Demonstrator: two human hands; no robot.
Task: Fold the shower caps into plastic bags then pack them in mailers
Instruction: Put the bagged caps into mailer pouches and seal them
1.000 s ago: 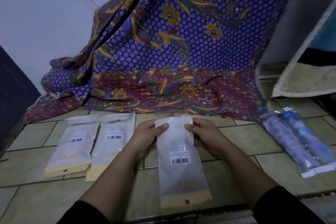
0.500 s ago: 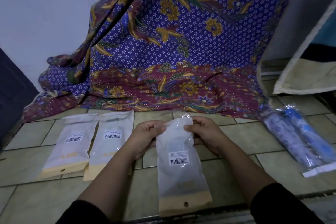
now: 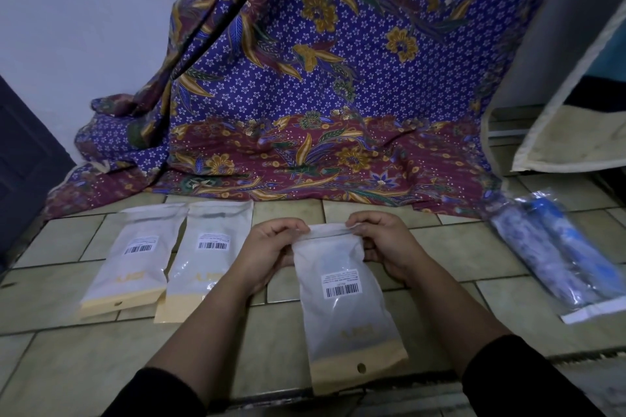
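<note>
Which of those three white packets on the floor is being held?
The rightmost packet, nearest the person: the left hand and right hand pinch its top edge. The other two packets lie untouched, side by side, farther left.

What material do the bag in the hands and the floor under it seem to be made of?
The bag: likely frosted, semi-glossy plastic film, since it wrinkles and lets its contents show faintly; the tan strip at its near end may be printed film or card. The floor: glazed ceramic tile, judging by its grout lines and dull sheen.
</note>
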